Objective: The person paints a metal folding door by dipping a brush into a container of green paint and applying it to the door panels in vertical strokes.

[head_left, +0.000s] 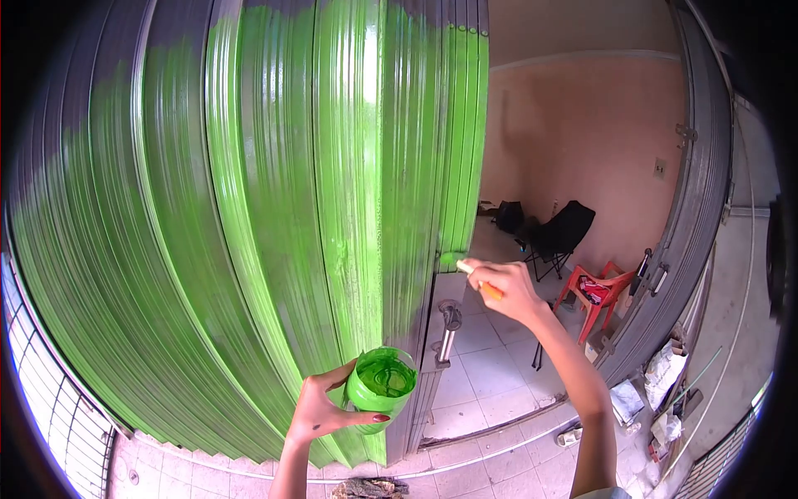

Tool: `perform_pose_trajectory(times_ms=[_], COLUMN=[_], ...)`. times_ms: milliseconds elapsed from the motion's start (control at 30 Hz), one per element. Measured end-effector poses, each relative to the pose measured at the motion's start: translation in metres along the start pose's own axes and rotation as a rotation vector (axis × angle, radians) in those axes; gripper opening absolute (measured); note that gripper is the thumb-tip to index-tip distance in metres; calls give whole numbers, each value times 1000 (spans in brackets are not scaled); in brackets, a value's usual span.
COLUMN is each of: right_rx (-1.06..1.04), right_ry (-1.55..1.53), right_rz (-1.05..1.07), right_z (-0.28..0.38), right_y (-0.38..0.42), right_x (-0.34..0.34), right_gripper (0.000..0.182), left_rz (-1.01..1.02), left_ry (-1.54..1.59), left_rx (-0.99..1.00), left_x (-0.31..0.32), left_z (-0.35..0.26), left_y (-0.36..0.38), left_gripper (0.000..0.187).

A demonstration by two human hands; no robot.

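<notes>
My left hand is wrapped around a clear plastic cup of green paint, held low in front of the metal door. In my right hand is a paintbrush with an orange handle end. Its green-coated bristles touch or nearly touch the narrow edge strip of the door, above the handle. The corrugated folding door is largely covered in wet, glossy green, with dark grey metal showing along the top and in streaks. A metal door handle sits below the brush.
Through the doorway stand a black folding chair and a red plastic chair. A grey door panel is at the right, with bags and clutter beside it. A dark, rough object lies on the tiled floor near my feet.
</notes>
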State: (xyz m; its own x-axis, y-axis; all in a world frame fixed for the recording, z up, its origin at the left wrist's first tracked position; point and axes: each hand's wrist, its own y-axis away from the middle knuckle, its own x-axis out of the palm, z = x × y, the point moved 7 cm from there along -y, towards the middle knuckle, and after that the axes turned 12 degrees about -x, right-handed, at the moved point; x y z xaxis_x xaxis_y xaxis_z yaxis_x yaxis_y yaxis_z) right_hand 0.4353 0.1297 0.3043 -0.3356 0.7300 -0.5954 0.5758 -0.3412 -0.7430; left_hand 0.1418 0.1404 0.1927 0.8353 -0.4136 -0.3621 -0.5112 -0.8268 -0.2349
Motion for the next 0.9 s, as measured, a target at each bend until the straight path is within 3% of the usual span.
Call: perform_pose_trajectory(times_ms=[133, 233, 333, 467, 533, 633, 767, 900], right_rx=[1, 90, 39, 14, -162, -221, -278, -389], right_ry=[-129, -115, -126, -598, -714, -754, -535, -397], right_rz=[-216, 16, -362, -513, -311, -196, -53, -62], right_z=[7, 0, 16, 64, 92, 128, 155, 163], right_y=[8, 11, -4, -8, -9, -31, -52, -58], right_x=[-9, 2, -37, -75, -88, -86, -80, -78], right_gripper=[17, 20, 18, 15, 15, 16, 22, 20], left_rz=[-24, -85, -183, -336, -393, -441, -490, -517], left_ry=[4, 7, -20, -116, -194, -275, -418, -492], left_rx=[20, 39, 125, 261, 350, 483, 657, 784], left_x=[2, 2, -4, -19, -28, -33, -34, -36], left_z=[-1, -6, -14, -27, -38, -54, -73, -91], left_y=[-3, 1, -1, 5, 7, 9, 13, 14], left_gripper=[89, 92, 92, 86, 82, 74, 69, 65])
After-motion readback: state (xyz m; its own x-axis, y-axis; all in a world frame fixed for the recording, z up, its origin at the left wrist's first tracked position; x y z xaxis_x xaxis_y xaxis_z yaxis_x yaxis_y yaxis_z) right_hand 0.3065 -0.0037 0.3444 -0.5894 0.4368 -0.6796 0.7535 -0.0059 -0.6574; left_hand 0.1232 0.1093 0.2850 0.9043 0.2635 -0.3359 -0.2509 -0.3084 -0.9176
